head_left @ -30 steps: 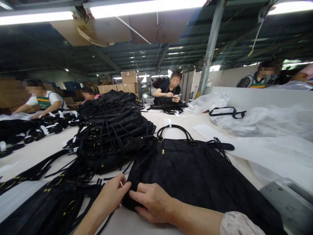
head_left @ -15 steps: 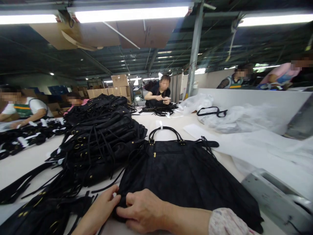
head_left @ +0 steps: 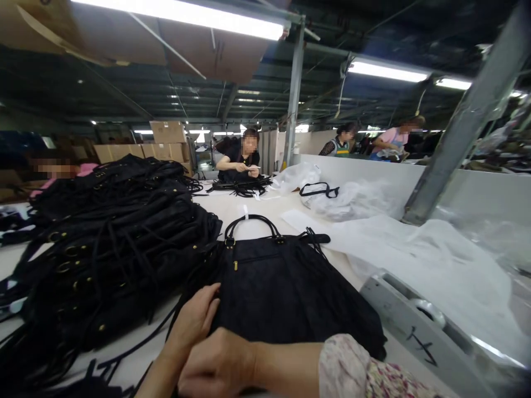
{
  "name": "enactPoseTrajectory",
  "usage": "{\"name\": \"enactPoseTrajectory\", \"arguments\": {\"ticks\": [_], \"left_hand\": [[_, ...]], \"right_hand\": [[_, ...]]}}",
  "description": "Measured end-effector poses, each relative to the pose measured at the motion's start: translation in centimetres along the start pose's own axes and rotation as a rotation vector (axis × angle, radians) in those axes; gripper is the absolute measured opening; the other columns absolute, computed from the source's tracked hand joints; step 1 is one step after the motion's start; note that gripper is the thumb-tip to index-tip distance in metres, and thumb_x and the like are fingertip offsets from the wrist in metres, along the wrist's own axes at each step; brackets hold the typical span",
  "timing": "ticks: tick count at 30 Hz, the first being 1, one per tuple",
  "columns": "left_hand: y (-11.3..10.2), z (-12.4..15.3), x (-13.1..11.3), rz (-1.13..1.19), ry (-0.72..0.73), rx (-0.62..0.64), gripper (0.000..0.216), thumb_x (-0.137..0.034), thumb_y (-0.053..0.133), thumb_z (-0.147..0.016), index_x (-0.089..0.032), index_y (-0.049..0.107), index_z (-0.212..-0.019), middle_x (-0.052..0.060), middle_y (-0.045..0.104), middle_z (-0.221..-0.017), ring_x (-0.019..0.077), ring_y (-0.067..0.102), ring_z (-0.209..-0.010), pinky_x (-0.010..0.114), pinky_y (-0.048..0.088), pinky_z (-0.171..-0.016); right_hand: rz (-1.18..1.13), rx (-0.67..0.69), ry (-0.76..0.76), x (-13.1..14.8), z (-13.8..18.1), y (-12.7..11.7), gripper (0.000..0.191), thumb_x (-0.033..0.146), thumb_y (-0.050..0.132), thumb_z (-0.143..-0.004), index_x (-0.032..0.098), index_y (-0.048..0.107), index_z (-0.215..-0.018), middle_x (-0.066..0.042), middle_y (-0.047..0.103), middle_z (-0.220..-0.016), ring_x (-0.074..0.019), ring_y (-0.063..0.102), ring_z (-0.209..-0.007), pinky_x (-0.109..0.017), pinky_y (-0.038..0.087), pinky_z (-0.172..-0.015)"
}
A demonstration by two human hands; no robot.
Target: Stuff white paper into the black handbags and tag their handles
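Observation:
A black handbag [head_left: 286, 301] lies on the table in front of me, its two looped handles pointing away and a short zip with a gold pull near its top. At the bag's left side edge is my left hand [head_left: 194, 315], thumb and fingers closed on the dark material. My right hand [head_left: 219, 359] crosses in front of it at the lower left corner. Its fingers are curled in at the bag's near edge, and their tips are hidden under the hand. A white tag strip [head_left: 245, 212] is wrapped on the handles.
A large heap of black bags [head_left: 120, 254] fills the left side. Right of the handbag stands a grey metal machine [head_left: 415, 331], with white sheeting [head_left: 415, 249] behind it. A slanted post [head_left: 464, 121] rises at the right. Across the table a co-worker [head_left: 243, 157] handles something small.
The view has turned to the right, so things sit further left. My left hand has slid up along the bag's side edge, while my right hand stays low at the corner, more tightly curled.

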State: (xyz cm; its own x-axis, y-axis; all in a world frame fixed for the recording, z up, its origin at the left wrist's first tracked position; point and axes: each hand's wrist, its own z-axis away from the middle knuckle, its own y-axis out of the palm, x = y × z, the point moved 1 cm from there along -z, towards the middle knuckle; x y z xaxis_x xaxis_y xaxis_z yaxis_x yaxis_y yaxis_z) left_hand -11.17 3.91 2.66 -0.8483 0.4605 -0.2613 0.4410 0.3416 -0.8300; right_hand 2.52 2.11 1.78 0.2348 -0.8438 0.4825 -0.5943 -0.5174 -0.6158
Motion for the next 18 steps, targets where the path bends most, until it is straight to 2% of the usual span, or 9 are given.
{"name": "enactPoseTrajectory", "arguments": {"ticks": [3, 5, 7, 10, 15, 18], "left_hand": [[-0.3, 0.3, -0.9, -0.028, -0.021, 0.037, 0.030, -0.020, 0.041, -0.087, -0.020, 0.061, -0.109, 0.005, 0.067, -0.098, 0.0180, 0.064, -0.090, 0.030, 0.055, -0.084], [-0.7, 0.3, -2.0, -0.055, -0.047, 0.059, 0.024, -0.015, 0.044, -0.082, -0.019, 0.062, -0.097, 0.005, 0.065, -0.093, 0.0184, 0.062, -0.086, 0.029, 0.053, -0.079], [-1.0, 0.4, -2.8, -0.085, -0.050, 0.087, 0.018, -0.012, 0.046, -0.081, -0.019, 0.061, -0.087, 0.005, 0.062, -0.088, 0.0186, 0.059, -0.083, 0.029, 0.051, -0.076], [-1.0, 0.5, -3.6, -0.115, -0.002, 0.142, 0.020, -0.009, 0.043, -0.083, -0.019, 0.061, -0.083, 0.005, 0.060, -0.086, 0.0185, 0.057, -0.083, 0.028, 0.049, -0.076], [-0.6, 0.3, -4.4, -0.089, 0.096, 0.154, 0.033, -0.016, 0.030, -0.096, -0.017, 0.062, -0.103, 0.009, 0.061, -0.105, 0.0199, 0.058, -0.098, 0.033, 0.048, -0.090], [-0.1, 1.0, -4.5, -0.069, 0.197, 0.153, 0.031, -0.022, 0.036, -0.098, -0.018, 0.062, -0.113, 0.008, 0.062, -0.118, 0.0210, 0.057, -0.110, 0.036, 0.046, -0.100]], "right_hand": [[-0.400, -0.402, 0.424, 0.4, -0.8, -1.3, 0.034, 0.042, 0.046, -0.094, 0.018, 0.052, -0.071, 0.004, 0.052, -0.053, -0.0072, 0.045, -0.042, -0.018, 0.038, -0.044], [-0.614, -0.535, 0.613, 0.3, -1.1, -1.9, 0.037, 0.051, 0.049, -0.091, 0.018, 0.053, -0.076, 0.006, 0.050, -0.049, -0.0063, 0.038, -0.034, -0.017, 0.030, -0.035], [-0.759, -0.562, 0.680, 0.0, -0.9, -2.3, 0.038, 0.055, 0.054, -0.085, 0.017, 0.054, -0.080, 0.006, 0.052, -0.049, -0.0066, 0.037, -0.032, -0.017, 0.026, -0.031], [-0.844, -0.552, 0.740, -0.3, 0.6, -3.1, 0.035, 0.051, 0.060, -0.079, 0.016, 0.055, -0.077, 0.004, 0.055, -0.053, -0.0068, 0.042, -0.036, -0.016, 0.031, -0.032], [-0.606, -0.575, 0.851, 1.4, 5.5, -5.6, 0.029, 0.041, 0.066, -0.075, 0.015, 0.059, -0.084, 0.003, 0.057, -0.065, -0.0076, 0.051, -0.050, -0.016, 0.041, -0.042], [-0.417, -0.569, 0.865, 3.0, 8.1, -6.8, 0.023, 0.036, 0.061, -0.080, 0.015, 0.060, -0.088, 0.003, 0.056, -0.067, -0.0080, 0.051, -0.051, -0.017, 0.040, -0.044]]}}
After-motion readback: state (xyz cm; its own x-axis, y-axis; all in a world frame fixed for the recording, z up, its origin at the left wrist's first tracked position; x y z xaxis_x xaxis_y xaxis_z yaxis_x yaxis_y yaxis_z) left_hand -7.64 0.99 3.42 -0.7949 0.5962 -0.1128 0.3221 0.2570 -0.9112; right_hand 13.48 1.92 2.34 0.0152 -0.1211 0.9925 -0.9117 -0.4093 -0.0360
